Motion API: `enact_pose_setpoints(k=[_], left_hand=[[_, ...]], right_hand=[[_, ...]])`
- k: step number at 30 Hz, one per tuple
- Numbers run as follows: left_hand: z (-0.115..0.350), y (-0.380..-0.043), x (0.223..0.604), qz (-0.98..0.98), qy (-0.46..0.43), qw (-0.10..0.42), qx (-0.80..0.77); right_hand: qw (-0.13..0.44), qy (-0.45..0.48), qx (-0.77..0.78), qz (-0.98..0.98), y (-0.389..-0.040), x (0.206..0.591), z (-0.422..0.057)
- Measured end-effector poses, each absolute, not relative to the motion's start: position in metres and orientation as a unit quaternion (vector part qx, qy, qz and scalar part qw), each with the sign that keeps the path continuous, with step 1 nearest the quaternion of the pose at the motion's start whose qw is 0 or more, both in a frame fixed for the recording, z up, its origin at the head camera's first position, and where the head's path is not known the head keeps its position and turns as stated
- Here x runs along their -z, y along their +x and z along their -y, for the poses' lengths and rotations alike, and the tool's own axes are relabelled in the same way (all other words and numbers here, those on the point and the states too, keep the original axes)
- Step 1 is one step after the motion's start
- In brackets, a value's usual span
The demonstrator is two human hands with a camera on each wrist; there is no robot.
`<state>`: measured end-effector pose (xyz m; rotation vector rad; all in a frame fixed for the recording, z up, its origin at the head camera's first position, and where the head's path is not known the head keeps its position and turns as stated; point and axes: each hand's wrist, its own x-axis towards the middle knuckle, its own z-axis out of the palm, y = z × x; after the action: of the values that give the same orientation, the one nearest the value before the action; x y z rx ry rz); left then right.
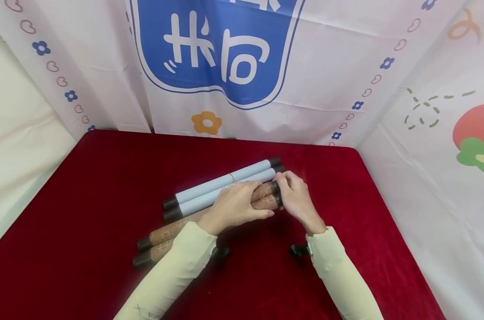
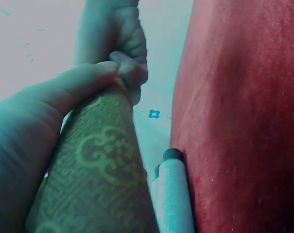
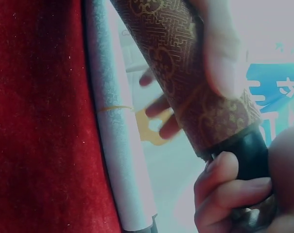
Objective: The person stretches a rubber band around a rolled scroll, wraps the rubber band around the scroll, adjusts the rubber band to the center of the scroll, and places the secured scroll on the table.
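Observation:
Two brown patterned scrolls (image 1: 165, 233) with dark end knobs lie side by side at a slant. My left hand (image 1: 235, 205) reaches over them near their right end, thumb on the near side, fingers on the far side. In the left wrist view its thumb lies along the patterned surface. My right hand (image 1: 297, 198) is at the same end. Its curled fingers grip a black end knob (image 3: 251, 150) in the right wrist view. Just beyond are two pale blue scrolls (image 1: 202, 187), also dark-ended, with a thin yellowish band (image 3: 115, 108) on them.
A dark red velvet cloth (image 1: 86, 191) covers the table. White printed curtains (image 1: 326, 80) stand behind it and along both sides. Small black objects (image 1: 298, 250) show at both wrists by the cream sleeves (image 1: 338, 271).

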<state>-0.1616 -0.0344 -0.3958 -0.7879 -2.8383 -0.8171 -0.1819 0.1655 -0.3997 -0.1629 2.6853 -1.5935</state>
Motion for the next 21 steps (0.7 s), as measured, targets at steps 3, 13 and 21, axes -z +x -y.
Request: enact_pose_setpoints(k=[3,13,21], left_hand=[[0.040,-0.160,0.393,0.941,-0.243,0.037,0.233],[0.032,-0.157,0.402,0.920,-0.279,0.082,0.263],[0.042,-0.155,0.400,0.927,-0.261,0.065,0.262]], right_hand=[[0.005,-0.045,0.504,-0.862,-0.183,0.402,-0.166],[-0.003,-0.033,0.504,-0.863,-0.181,0.399,-0.166],[0.000,-0.031,0.498,-0.867,-0.183,0.398,-0.170]])
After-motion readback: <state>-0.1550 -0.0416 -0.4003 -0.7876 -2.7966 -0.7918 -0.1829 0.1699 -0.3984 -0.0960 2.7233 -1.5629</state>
